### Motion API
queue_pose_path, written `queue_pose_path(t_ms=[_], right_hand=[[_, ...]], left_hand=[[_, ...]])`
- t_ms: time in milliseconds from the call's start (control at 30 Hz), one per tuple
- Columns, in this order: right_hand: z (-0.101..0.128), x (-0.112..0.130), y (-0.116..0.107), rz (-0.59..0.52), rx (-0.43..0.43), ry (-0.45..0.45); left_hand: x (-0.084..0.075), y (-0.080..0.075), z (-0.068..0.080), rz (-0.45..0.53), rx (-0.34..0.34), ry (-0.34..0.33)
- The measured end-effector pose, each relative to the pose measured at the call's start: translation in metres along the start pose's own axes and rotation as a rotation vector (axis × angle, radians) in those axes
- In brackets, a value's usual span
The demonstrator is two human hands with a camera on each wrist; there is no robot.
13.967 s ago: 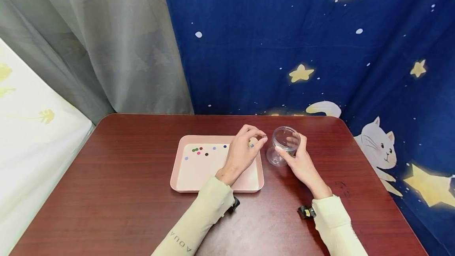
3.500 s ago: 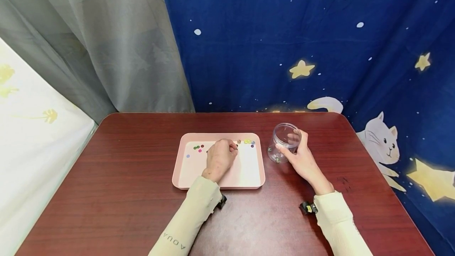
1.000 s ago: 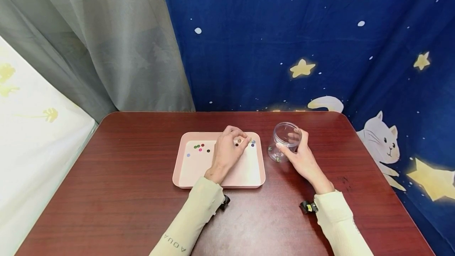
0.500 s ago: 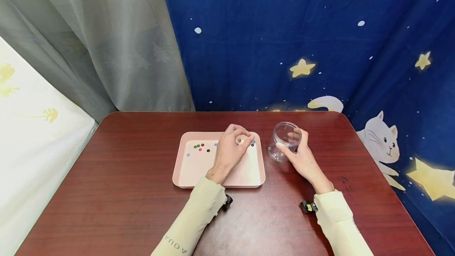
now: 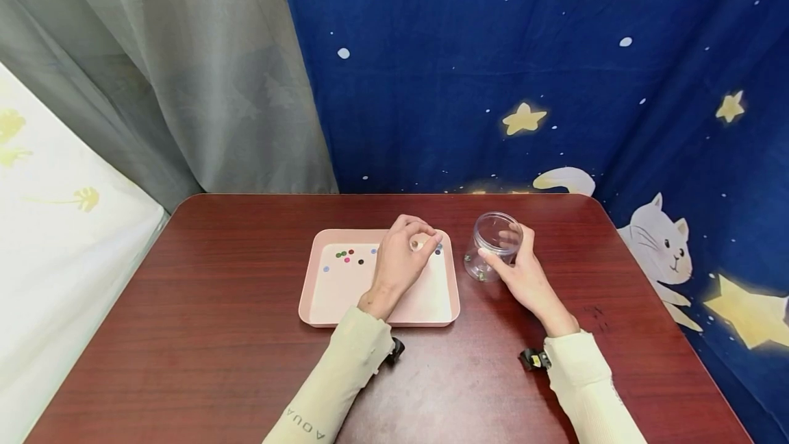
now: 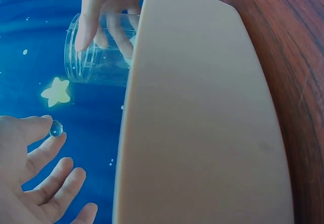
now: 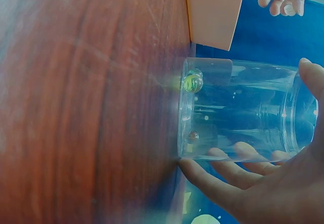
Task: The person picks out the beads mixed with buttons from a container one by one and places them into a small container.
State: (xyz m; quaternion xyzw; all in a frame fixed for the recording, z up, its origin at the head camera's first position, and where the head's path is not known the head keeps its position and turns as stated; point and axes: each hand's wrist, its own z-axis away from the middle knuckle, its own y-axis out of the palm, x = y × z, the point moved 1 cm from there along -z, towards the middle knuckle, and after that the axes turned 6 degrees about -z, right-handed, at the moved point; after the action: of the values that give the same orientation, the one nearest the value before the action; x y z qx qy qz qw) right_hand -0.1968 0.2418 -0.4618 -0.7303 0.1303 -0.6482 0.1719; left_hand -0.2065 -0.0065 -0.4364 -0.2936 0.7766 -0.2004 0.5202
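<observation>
My left hand (image 5: 397, 259) is raised over the right half of the pink tray (image 5: 317, 293). Its thumb and index finger pinch a clear glass marble (image 6: 56, 128), which shows plainly in the left wrist view. My right hand (image 5: 527, 279) grips a clear, lidless plastic jar (image 5: 483, 262) standing on the table just right of the tray. A green-yellow marble (image 7: 193, 82) and a smaller reddish one (image 7: 193, 135) lie at the jar's bottom. Several small coloured round pieces (image 5: 347, 260) lie in the tray's back left; others at its back right are partly hidden by my left hand.
The red-brown wooden table (image 5: 203, 334) extends around tray and jar. Behind it hang a blue star-patterned curtain (image 5: 419, 122) and a grey curtain (image 5: 246, 88). A black wrist camera (image 5: 533, 360) sits under the right sleeve.
Fourteen seconds ago no marbles showed in the jar; now some do. Since 3.5 seconds ago my left hand has risen and moved right from the tray's middle. The right hand has kept its grip.
</observation>
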Motion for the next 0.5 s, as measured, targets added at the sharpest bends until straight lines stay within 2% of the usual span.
queue_pose_path(t_ms=[500], right_hand=[[-0.0009, -0.0012, -0.0004, 0.018, -0.011, 0.008]], left_hand=[[-0.0084, -0.0006, 0.0004, 0.034, -0.01, 0.013]])
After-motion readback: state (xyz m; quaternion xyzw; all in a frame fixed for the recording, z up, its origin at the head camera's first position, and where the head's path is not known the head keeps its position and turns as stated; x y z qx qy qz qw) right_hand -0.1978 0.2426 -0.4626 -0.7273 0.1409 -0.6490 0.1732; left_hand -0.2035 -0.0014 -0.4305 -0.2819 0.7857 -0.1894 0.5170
